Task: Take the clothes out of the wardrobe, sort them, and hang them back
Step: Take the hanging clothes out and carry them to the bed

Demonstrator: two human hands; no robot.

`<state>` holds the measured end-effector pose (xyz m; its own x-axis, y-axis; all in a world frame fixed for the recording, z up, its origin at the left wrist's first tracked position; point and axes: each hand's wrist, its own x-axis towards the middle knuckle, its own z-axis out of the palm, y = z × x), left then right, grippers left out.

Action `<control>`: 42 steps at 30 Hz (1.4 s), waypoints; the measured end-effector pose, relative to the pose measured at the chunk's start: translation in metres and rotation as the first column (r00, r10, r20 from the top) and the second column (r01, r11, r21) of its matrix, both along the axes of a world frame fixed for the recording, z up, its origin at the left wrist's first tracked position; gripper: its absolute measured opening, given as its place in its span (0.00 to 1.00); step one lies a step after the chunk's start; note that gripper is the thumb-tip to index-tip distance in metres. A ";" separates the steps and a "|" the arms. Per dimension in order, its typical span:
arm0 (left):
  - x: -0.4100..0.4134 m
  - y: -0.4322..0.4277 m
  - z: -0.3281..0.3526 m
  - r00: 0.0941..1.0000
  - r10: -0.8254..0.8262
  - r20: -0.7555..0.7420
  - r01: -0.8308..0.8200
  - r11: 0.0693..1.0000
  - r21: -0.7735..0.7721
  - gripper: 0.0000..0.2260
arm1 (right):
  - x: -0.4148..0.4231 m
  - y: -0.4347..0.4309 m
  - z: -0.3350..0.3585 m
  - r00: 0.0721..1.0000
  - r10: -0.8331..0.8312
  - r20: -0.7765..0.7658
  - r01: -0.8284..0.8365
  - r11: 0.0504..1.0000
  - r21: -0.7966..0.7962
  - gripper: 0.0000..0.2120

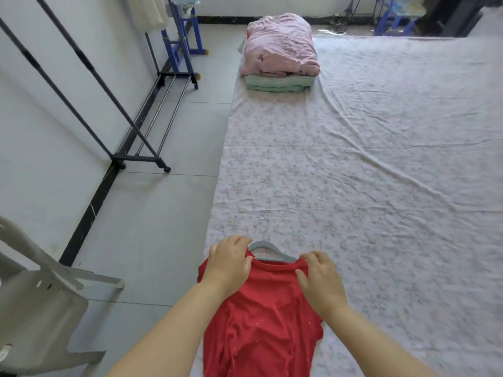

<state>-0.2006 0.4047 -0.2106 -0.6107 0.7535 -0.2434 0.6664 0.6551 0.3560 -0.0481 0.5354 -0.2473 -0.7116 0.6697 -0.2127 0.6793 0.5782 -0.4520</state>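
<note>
Your left hand [230, 261] and right hand [319, 278] each grip a shoulder of the red shirt [261, 322], which lies on the bed [353, 159] with a grey hanger [268, 247] poking out of its neck.

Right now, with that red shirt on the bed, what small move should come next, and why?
Probably pull the shirt further over the hanger. The hanger lies at the collar, its hook and middle bare, and the left hand and right hand each grip a shoulder.
</note>
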 end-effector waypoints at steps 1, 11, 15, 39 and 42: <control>0.001 0.003 0.005 0.999 -0.038 -0.019 0.037 0.999 -0.019 0.18 | 0.005 0.000 0.006 0.999 -0.001 0.032 0.001 1.000 0.007 0.18; 0.040 0.041 0.058 0.842 -0.534 -0.076 0.520 0.842 -0.146 0.22 | 0.100 -0.038 0.069 0.902 -0.338 0.267 0.326 0.941 0.088 0.18; 0.082 0.044 0.076 0.654 -0.750 -0.099 0.732 0.661 -0.167 0.24 | 0.163 -0.088 0.090 0.774 -0.574 0.267 0.566 0.816 0.117 0.20; 0.670 -0.353 0.193 -0.743 -0.616 -0.262 0.647 -0.761 -0.048 0.25 | 0.534 -0.713 0.206 -0.534 -0.845 0.003 0.814 -0.514 0.270 0.22; 0.728 -0.450 0.206 -0.819 -0.483 -0.309 0.513 -0.858 -0.020 0.25 | 0.561 -0.803 0.218 -0.653 -0.757 -0.005 0.721 -0.624 0.303 0.21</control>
